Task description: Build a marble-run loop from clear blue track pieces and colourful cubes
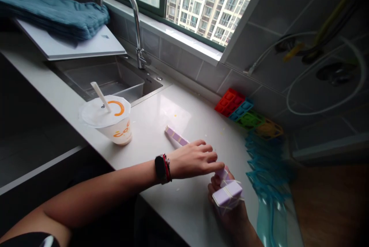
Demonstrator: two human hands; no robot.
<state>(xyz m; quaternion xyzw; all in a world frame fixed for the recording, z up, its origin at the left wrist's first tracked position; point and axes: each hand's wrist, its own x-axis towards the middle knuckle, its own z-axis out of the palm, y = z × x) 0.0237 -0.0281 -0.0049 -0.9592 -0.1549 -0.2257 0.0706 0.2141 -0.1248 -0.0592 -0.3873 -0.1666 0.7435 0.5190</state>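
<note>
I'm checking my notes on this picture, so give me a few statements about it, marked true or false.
1. The left hand has a black band on its wrist. True.
2. The cup stands inside the sink. False: it stands on the counter.
3. The right hand holds a lilac bundle. True.
4. The blue cloth hangs from the faucet. False: it lies on the white board.

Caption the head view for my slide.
Right hand holding banded purple blocks over a counter, left hand close to them, with a lidded cup near the sink.
</note>
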